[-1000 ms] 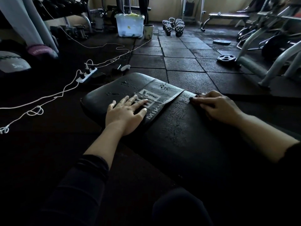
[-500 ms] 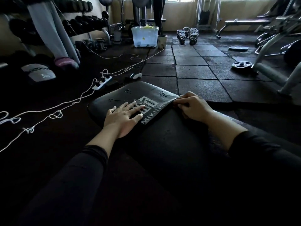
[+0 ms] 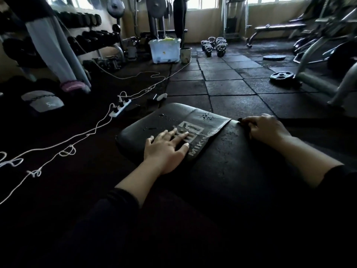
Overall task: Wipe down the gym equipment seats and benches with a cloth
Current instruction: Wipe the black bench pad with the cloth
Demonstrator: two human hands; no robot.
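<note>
A black padded bench [image 3: 139, 130] with a grey logo band lies low in front of me, and water droplets dot its far end. My left hand [image 3: 166, 146] lies flat on the pad with fingers spread, its fingertips reaching onto the logo. My right hand [image 3: 267, 130] is at the pad's right edge just beyond the logo band. Its fingers are curled over a dark cloth [image 3: 240, 119], of which only a small tip shows past the fingertips.
A white power strip [image 3: 120, 108] with trailing cords lies on the floor to the left. Beyond it are medicine balls [image 3: 41, 102], a dumbbell rack [image 3: 90, 38], a plastic bin [image 3: 164, 50], kettlebells [image 3: 213, 45], a weight plate [image 3: 282, 76] and a machine frame [image 3: 316, 82] to the right.
My right hand slid left along the pad up to the logo band, then drew back a little to the right. My left hand stayed flat in place. The view tilted up.
</note>
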